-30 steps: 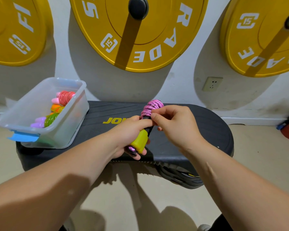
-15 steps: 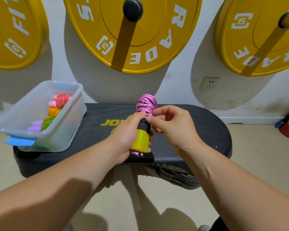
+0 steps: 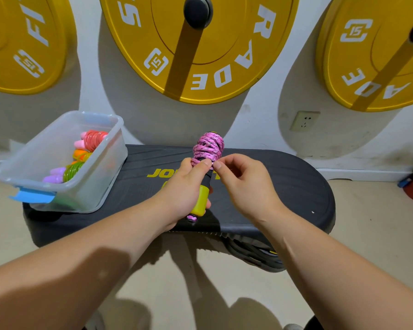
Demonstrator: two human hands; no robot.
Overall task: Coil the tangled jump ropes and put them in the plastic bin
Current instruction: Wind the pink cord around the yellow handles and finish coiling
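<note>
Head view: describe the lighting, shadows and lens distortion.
Head view: bright overhead light, sharp focus; the weight plates throw broad soft shadows down the wall; both forearms shade the floor; wide-angle bulge curves the black bench and swells the forearms near the frame edges.

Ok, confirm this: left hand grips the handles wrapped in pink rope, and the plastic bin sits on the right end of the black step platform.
One error: the plastic bin sits on the left end of the black step platform, as the head view shows. The left hand does grip the handles wrapped in pink rope.
</note>
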